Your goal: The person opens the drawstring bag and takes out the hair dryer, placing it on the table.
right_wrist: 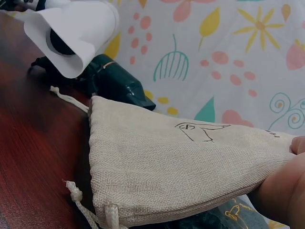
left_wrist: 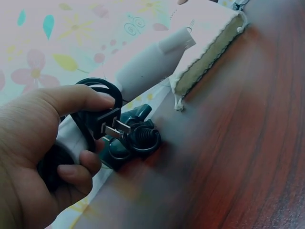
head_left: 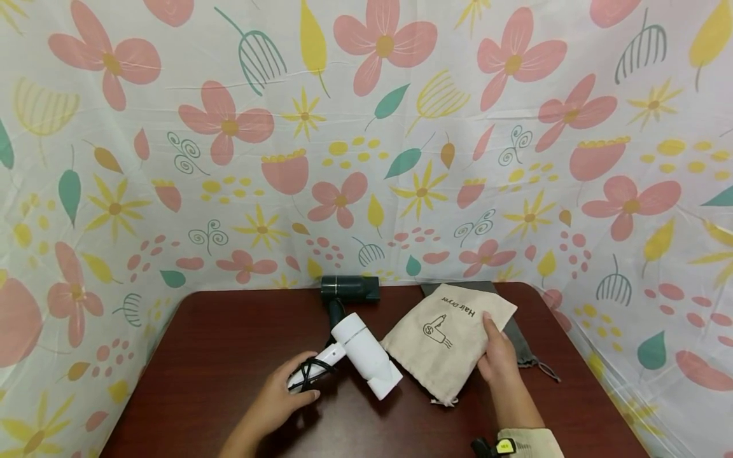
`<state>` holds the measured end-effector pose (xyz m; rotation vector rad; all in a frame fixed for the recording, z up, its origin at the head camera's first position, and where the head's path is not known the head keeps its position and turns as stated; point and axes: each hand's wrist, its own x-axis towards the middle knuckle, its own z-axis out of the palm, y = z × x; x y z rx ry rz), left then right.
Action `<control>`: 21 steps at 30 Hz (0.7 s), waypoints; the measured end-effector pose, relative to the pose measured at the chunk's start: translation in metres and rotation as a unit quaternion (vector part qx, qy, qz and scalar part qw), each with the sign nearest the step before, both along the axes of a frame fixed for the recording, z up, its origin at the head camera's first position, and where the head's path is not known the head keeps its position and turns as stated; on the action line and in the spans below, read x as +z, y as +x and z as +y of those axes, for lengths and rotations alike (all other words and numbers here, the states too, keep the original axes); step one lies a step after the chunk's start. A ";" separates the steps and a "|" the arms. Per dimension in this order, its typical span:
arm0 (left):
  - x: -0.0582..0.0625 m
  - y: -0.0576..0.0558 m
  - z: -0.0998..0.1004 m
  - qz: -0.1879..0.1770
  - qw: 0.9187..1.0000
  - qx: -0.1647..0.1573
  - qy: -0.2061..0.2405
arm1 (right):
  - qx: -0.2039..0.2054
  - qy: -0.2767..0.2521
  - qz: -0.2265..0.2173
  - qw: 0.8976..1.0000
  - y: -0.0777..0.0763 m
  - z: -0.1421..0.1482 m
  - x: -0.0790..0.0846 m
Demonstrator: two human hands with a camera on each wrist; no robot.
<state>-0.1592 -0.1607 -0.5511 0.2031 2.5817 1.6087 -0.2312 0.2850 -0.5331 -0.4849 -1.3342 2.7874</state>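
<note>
My left hand (head_left: 286, 389) grips the handle of a white hair dryer (head_left: 366, 353), its black cord (left_wrist: 97, 88) wrapped round the handle. In the left wrist view the two-pin plug (left_wrist: 112, 124) shows near the thumb. My right hand (head_left: 498, 351) holds a beige drawstring bag (head_left: 441, 343) by its side, thumb on top. The bag is printed "Hair Dryer" with a dryer drawing, and its drawstring mouth faces left and toward me. The white dryer's nozzle (right_wrist: 52, 43) points toward the bag's side, apart from it.
A dark green hair dryer (head_left: 349, 289) lies at the back of the dark red table (head_left: 229, 331), behind the white one. Under the beige bag lies a dark grey drawstring bag (head_left: 518, 346). A flower-patterned curtain (head_left: 366, 140) hangs behind the table and at both sides.
</note>
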 end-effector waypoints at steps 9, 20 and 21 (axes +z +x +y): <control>0.001 -0.003 0.000 0.016 0.999 0.028 0.015 | 0.019 0.024 0.008 1.000 -0.002 0.002 0.004; 0.004 -0.006 -0.003 -0.015 0.996 0.079 0.050 | 0.051 0.075 0.024 0.996 -0.003 0.007 0.007; 0.004 -0.006 -0.004 -0.014 0.995 0.085 0.046 | 0.053 0.076 0.026 0.995 -0.003 0.007 0.007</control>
